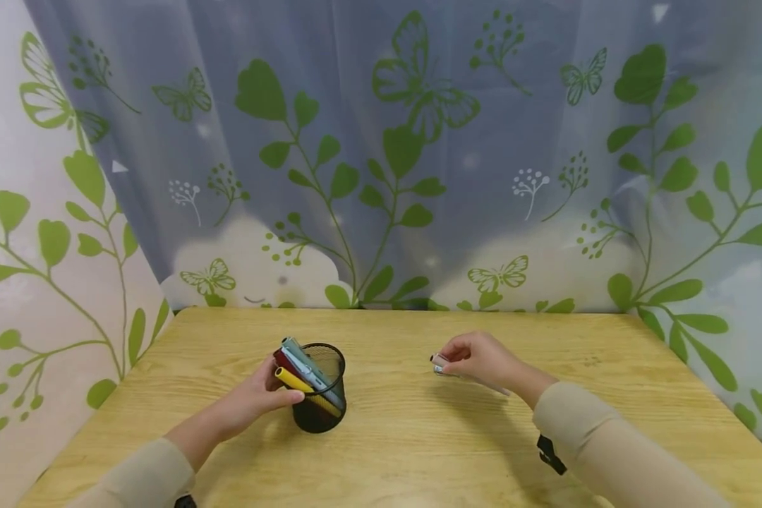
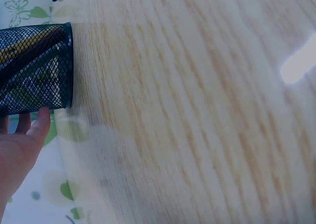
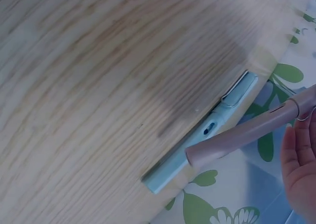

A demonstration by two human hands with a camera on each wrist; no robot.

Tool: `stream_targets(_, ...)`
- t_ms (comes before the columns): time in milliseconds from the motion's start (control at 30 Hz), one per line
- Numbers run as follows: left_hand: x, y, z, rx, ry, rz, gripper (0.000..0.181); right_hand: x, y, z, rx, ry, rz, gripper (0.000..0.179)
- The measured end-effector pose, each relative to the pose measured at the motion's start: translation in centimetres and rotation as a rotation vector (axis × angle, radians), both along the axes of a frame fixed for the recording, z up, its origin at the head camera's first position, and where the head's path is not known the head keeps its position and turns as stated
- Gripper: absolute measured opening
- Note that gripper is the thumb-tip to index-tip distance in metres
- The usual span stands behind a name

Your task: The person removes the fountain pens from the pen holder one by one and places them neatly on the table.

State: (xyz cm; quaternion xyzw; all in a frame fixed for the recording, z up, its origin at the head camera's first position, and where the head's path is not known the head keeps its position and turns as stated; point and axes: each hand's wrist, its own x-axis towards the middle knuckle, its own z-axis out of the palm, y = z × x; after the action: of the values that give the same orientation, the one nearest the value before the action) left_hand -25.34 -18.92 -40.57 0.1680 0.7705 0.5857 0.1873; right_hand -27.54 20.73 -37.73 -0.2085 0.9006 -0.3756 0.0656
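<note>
At the left of the table, a black mesh pen holder (image 1: 320, 416) stands with several pens leaning in it, among them a yellow pen (image 1: 292, 379) and a dark red one. My left hand (image 1: 257, 398) holds the holder's left side, thumb in front and fingers behind. The left wrist view shows the thumb tip against the mesh (image 2: 34, 70) near the base. Farther right, my right hand (image 1: 479, 358) grips a dusty pink pen (image 3: 237, 137) by its clip end. Below it a light blue pen (image 3: 217, 122) lies on the table, partly overlapped by the pink one.
The wooden table (image 1: 381, 458) ends at the back against a curtain (image 1: 381, 176) printed with green leaves and butterflies. Similar printed cloth hangs at the left and right sides. A bright reflection shows on the tabletop in the left wrist view.
</note>
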Motion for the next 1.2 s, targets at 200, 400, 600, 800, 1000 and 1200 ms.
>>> stream_targets(200, 0.1, 0.0, 0.0, -0.011, -0.01, 0.012, 0.077, -0.3, 0.2, -0.7, 0.138, 0.071, 0.059, 0.011)
stream_targets(400, 0.0, 0.0, -0.1, -0.013, -0.009, 0.012, 0.076, -0.2, 0.1, -1.2, 0.219, 0.108, 0.065, 0.008)
stream_targets(600, 0.0, 0.2, 0.1, -0.006, -0.01, 0.012, 0.077, -0.2, 0.2, -1.6, 0.296, 0.126, 0.058, 0.007)
stream_targets(800, 0.1, 0.0, 0.1, -0.012, -0.005, 0.005, 0.077, -0.4, -0.1, -2.6, 0.357, 0.176, 0.066, 0.009)
stream_targets(1000, 0.2, 0.1, 0.1, -0.014, -0.009, 0.016, 0.077, -0.4, -0.3, -2.9, 0.385, 0.168, 0.047, 0.01)
stream_targets(1200, 0.2, 0.2, 0.2, -0.016, 0.001, 0.006, 0.077, -0.6, -0.3, -3.1, 0.395, 0.165, 0.021, 0.009)
